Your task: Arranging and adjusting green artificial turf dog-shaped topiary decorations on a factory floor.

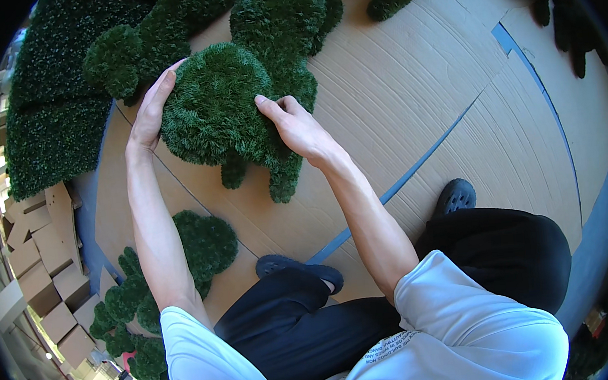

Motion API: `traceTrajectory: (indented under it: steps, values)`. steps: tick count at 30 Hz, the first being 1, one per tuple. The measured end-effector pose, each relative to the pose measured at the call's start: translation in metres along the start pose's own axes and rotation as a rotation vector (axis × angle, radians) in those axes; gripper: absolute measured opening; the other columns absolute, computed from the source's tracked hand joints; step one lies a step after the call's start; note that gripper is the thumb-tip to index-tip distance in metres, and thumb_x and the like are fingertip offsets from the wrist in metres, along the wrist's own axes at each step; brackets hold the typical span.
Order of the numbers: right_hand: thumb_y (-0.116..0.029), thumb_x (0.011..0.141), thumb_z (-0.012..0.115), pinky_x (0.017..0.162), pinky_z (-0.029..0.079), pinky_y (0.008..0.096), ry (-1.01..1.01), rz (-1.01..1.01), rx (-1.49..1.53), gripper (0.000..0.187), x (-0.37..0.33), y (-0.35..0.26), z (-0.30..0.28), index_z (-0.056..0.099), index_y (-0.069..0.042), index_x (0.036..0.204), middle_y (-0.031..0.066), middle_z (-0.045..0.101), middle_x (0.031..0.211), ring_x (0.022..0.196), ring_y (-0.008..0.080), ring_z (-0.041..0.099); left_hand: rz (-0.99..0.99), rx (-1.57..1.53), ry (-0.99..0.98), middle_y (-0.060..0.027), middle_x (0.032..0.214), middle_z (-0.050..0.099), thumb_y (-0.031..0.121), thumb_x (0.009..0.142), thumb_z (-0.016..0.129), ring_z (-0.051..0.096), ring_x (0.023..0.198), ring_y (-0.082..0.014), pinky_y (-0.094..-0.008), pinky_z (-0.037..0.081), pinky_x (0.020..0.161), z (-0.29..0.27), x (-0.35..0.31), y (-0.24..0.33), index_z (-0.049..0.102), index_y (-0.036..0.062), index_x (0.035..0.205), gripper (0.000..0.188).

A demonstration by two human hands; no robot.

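A topiary figure covered in dark green artificial grass is in front of me, with a rounded head-like part toward me and stubby limbs below. My left hand lies along the left side of the rounded part, fingers stretched out against the grass. On its right edge, my right hand is closed, thumb on top and the other fingers curled into the tufts. What lies under those fingertips is hidden. A second bushy green part stretches away behind the rounded one; whether they join cannot be made out.
More green figures lie at the upper left and lower left. A green grass panel stands at far left, near stacked cardboard boxes. Flattened cardboard covers the floor, with blue strips between sheets. My dark clogs rest on it.
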State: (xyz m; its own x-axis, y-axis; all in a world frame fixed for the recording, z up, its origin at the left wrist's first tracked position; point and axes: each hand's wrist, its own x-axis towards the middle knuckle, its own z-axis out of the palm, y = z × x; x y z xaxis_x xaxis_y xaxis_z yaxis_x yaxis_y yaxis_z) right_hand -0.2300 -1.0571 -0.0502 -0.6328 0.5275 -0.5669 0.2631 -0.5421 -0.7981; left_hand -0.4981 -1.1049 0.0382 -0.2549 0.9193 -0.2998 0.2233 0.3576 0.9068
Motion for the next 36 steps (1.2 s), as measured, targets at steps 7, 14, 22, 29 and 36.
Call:
traceTrajectory:
  steps: [7,14,22,29,36]
  values:
    - [-0.053,0.101,0.060,0.103,0.049,0.0351,-0.182,-0.011,0.181,0.060,-0.015,0.001,-0.109,0.064,-0.002,0.133,0.0088,0.069,0.127,0.115,0.0181,0.064,0.102,0.056,-0.188,-0.0191,0.161,0.040,0.072,0.097,0.051,0.034,0.151,-0.0282,-0.0421,0.021,0.125,0.062,-0.021,0.008,0.031,0.0022,0.160,0.097]
    - [-0.055,0.098,0.063,0.092,0.054,0.0319,0.167,-0.025,0.216,0.059,-0.013,-0.016,-0.239,0.071,-0.001,0.119,0.0093,0.075,0.107,0.097,0.0177,0.071,-0.003,-0.230,-0.301,-0.0186,0.159,0.042,0.061,0.104,0.048,0.044,0.145,-0.0304,-0.0444,0.034,0.120,0.106,-0.006,-0.016,0.031,0.0060,0.161,0.081]
    - [-0.050,0.100,0.062,0.091,0.058,0.0396,0.196,-0.086,0.247,0.050,0.005,-0.051,-0.361,0.072,-0.002,0.112,0.0096,0.077,0.103,0.091,0.0211,0.073,-0.228,0.443,-0.365,-0.0159,0.152,0.053,0.049,0.104,0.054,0.051,0.139,-0.0292,-0.0423,0.041,0.115,0.138,0.036,-0.045,0.043,0.0051,0.153,0.067]
    - [-0.058,0.100,0.054,0.099,0.053,0.0435,0.313,0.078,-0.168,0.065,0.057,-0.123,-0.475,0.063,-0.003,0.134,0.0133,0.070,0.125,0.107,0.0264,0.067,-0.062,0.475,-0.401,-0.0193,0.150,0.054,0.050,0.101,0.058,0.051,0.139,-0.0321,-0.0420,0.041,0.116,0.170,0.069,-0.028,0.045,0.0050,0.152,0.069]
    - [-0.057,0.102,0.053,0.115,0.040,0.0419,0.214,-0.522,-1.236,0.063,0.032,-0.219,-0.353,0.059,-0.008,0.142,0.0121,0.060,0.143,0.134,0.0258,0.054,-0.064,0.640,-0.271,-0.0231,0.148,0.054,0.044,0.102,0.059,0.051,0.139,-0.0330,-0.0419,0.041,0.116,0.139,0.083,-0.045,0.046,0.0029,0.151,0.065]
